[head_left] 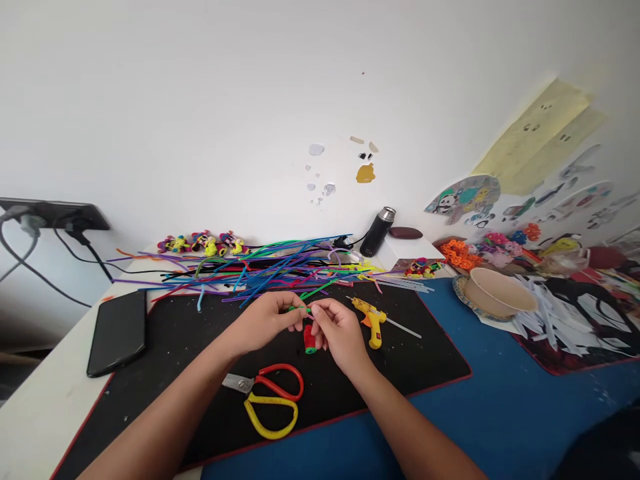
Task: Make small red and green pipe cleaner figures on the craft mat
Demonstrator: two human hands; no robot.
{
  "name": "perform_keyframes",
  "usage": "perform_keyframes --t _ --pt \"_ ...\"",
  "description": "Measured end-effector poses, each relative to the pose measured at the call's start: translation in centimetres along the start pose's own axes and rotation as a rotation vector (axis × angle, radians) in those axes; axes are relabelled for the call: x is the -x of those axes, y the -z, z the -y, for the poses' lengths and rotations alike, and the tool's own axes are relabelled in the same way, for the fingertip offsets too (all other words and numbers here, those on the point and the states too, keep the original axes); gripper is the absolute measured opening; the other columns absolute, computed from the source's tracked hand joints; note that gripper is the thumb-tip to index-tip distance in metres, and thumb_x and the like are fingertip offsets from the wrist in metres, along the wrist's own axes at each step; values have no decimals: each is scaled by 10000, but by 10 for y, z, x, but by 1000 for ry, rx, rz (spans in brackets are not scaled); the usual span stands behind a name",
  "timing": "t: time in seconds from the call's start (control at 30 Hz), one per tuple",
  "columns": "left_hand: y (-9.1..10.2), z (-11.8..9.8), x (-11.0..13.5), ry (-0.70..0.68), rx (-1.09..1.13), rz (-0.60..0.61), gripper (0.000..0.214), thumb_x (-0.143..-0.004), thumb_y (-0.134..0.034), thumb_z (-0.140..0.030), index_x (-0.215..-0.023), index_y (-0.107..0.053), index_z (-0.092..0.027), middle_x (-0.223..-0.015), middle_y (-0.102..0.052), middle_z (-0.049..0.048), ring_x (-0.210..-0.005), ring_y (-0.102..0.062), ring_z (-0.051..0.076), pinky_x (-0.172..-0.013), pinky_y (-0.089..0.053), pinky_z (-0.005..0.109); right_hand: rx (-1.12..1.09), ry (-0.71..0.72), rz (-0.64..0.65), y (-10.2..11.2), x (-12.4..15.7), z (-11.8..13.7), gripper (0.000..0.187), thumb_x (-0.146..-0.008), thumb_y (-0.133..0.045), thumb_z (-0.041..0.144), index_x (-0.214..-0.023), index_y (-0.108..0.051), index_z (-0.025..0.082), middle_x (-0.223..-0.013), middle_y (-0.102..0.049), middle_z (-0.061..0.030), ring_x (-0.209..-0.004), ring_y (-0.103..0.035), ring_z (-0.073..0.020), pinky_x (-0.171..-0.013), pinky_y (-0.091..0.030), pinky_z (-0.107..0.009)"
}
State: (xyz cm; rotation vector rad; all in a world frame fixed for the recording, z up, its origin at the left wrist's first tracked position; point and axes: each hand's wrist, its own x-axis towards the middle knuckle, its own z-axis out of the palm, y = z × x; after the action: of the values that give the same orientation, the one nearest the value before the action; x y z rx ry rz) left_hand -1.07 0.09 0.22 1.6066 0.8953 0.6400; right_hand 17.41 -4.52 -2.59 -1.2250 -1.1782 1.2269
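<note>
My left hand and my right hand meet above the black mat, each with thumb and fingertips pinched. Between them is a short green pipe cleaner, largely covered by the fingers. Just under my right fingertips is a small red piece with green ends; whether the fingers touch it I cannot tell. Scissors with one red and one yellow handle lie nearer to me, below my left hand. To the right of my right hand rests a yellow glue gun with a clear glue stick in it.
Loose pipe cleaners spread along the mat's back edge, with small colourful figures behind. A phone lies left. A black flask stands at the wall. Farther right are a bowl and paper strips.
</note>
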Motion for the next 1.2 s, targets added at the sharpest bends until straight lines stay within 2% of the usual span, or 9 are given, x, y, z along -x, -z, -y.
perform_keyframes --t 0.23,0.37,0.47,0.57,0.67,0.87,1.03,1.2 --pt "-3 3 -2 23 -204 -47 228 -877 -613 -398 -768 -682 -210 -719 -714 9 -684 -630 192 -660 -434 280 73 20 4 -3 2 -12 333 -915 -655 511 -839 -656 186 -577 -605 37 -401 -526 -99 -401 -371 -206" --pt "-6 5 -2 27 -366 -119 212 -857 -604 -370 -756 -707 -215 -692 -708 2 -612 -562 179 -589 -359 282 216 79 -11 -2 1 -16 268 -951 -617 437 -815 -649 207 -537 -563 52 -417 -523 -113 -449 -394 -226" --pt "-9 5 -4 41 -405 -158 196 -843 -596 -348 -758 -715 -217 -683 -706 -3 -579 -535 172 -570 -334 283 336 123 -40 -2 2 -19 225 -946 -611 364 -771 -627 223 -508 -498 68 -422 -508 -119 -469 -376 -237" --pt "-10 6 -6 60 -404 -213 149 -793 -604 -300 -709 -698 -221 -653 -688 -13 -572 -521 169 -566 -321 278 373 143 -5 -5 4 -23 189 -922 -616 302 -747 -620 232 -485 -453 81 -423 -487 -120 -506 -392 -247" --pt "-6 8 -7 67 -374 -213 130 -763 -616 -289 -688 -694 -219 -636 -674 -15 -592 -538 176 -571 -330 275 322 134 43 -9 3 -25 168 -917 -622 301 -767 -644 229 -490 -462 81 -422 -481 -115 -508 -396 -246" --pt "1 12 -8 78 -290 -161 190 -822 -626 -361 -763 -731 -214 -673 -717 6 -625 -605 193 -606 -392 283 58 17 -19 -1 -9 -24 264 -928 -627 449 -813 -610 211 -479 -507 78 -378 -460 -106 -419 -359 -219" --pt "-1 12 -11 83 -295 -145 213 -838 -631 -387 -774 -738 -214 -687 -732 15 -637 -627 202 -624 -425 290 53 22 51 6 -15 -22 291 -920 -646 484 -855 -638 200 -505 -524 79 -391 -482 -99 -425 -377 -207" --pt "-2 16 -13 76 -292 -124 236 -861 -635 -409 -779 -742 -214 -704 -739 20 -655 -649 205 -637 -459 288 84 4 100 5 -19 -26 258 -914 -650 443 -836 -622 199 -507 -537 80 -385 -492 -95 -411 -370 -193"
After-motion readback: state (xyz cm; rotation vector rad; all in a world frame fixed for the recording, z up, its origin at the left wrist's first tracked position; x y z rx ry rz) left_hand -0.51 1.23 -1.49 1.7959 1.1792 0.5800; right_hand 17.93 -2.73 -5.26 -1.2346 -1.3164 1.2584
